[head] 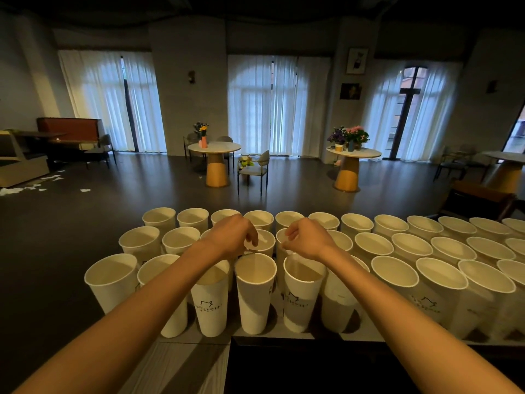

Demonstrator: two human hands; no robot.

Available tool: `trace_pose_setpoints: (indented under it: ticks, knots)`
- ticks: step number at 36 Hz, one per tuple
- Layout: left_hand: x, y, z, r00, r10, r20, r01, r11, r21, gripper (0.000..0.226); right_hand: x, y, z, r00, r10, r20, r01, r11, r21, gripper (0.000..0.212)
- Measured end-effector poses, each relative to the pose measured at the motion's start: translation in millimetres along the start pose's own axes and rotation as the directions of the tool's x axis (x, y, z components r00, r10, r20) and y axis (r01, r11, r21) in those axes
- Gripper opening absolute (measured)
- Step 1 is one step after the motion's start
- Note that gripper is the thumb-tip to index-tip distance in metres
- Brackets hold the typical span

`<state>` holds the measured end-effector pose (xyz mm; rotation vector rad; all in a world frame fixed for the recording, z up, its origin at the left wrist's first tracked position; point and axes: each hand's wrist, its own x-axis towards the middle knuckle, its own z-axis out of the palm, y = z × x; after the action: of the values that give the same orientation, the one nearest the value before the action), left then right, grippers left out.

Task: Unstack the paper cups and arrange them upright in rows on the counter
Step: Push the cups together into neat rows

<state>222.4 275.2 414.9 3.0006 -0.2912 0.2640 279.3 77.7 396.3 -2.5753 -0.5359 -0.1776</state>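
Observation:
Several white paper cups stand upright in three rows on the counter point(196, 341), some with a small printed logo. My left hand point(231, 237) hangs over the middle of the rows, its curled fingers pinching the far rim of a front-row cup point(255, 297). My right hand point(308, 237) mirrors it, fingertips pinching the far rim of the neighbouring front-row cup point(301, 300). Both forearms reach in from the bottom corners over the front row. No stack of nested cups is in view.
The rows run on to the right edge of the view point(483, 251). A dark recess point(312, 368) lies below the counter's front edge. Beyond the counter is dark floor with round tables point(214, 147), chairs and flower pots. Paper scraps point(42, 184) litter the floor at left.

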Motion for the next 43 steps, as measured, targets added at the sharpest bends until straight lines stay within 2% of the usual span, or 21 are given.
trace_pose_setpoints:
  ticks: [4, 9, 12, 15, 18, 23, 26, 28, 30, 33, 36, 40, 43]
  knots:
    - [-6, 7, -9, 0.996, -0.010, -0.087, 0.007, 0.999, -0.034, 0.041, -9, 1, -12, 0.997, -0.027, -0.070, 0.030, 0.999, 0.043, 0.038]
    - [-28, 36, -17, 0.930, -0.024, -0.366, -0.068, 0.969, -0.238, 0.027, -43, -15, -20, 0.934, -0.058, -0.352, 0.166, 0.944, 0.286, 0.020]
    - [-51, 65, -11, 0.870, -0.096, -0.484, -0.143, 0.890, -0.434, 0.020, -69, -29, -13, 0.914, -0.115, -0.390, 0.266, 0.894, 0.360, 0.014]
    - [-77, 86, 11, 0.828, -0.207, -0.521, -0.163, 0.800, -0.577, 0.023, -97, -33, 4, 0.908, -0.153, -0.390, 0.313, 0.866, 0.390, 0.018]
    - [-96, 93, 45, 0.808, -0.318, -0.497, -0.133, 0.723, -0.678, 0.025, -118, -25, 30, 0.918, -0.117, -0.379, 0.294, 0.843, 0.451, 0.020]
    - [-123, 100, 93, 0.814, -0.457, -0.359, 0.009, 0.627, -0.779, 0.021, -149, -6, 76, 0.949, -0.020, -0.315, 0.192, 0.828, 0.527, 0.019]
    - [-133, 98, 113, 0.802, -0.525, -0.283, 0.105, 0.592, -0.799, 0.015, -161, 5, 91, 0.962, 0.049, -0.267, 0.108, 0.835, 0.540, 0.009]
    - [-139, 95, 124, 0.786, -0.588, -0.188, 0.230, 0.562, -0.794, 0.014, -170, 12, 98, 0.961, 0.148, -0.235, 0.008, 0.832, 0.555, 0.005]
    - [-143, 90, 135, 0.773, -0.626, -0.102, 0.334, 0.538, -0.774, 0.020, -178, 21, 103, 0.944, 0.275, -0.180, -0.128, 0.812, 0.570, 0.012]
    - [-147, 82, 147, 0.765, -0.643, -0.023, 0.421, 0.527, -0.738, 0.033, -187, 38, 114, 0.872, 0.480, -0.097, -0.350, 0.749, 0.563, 0.020]
    - [-149, 76, 156, 0.746, -0.665, 0.037, 0.498, 0.520, -0.694, 0.052, -191, 51, 122, 0.823, 0.568, -0.015, -0.468, 0.693, 0.548, 0.049]
    - [-144, 72, 164, 0.737, -0.672, 0.072, 0.544, 0.526, -0.653, 0.067, -185, 59, 123, 0.835, 0.550, 0.026, -0.483, 0.708, 0.515, 0.083]
    - [-138, 70, 165, 0.745, -0.665, 0.049, 0.560, 0.585, -0.587, 0.068, -169, 72, 134, 0.838, 0.545, 0.027, -0.495, 0.738, 0.458, 0.110]
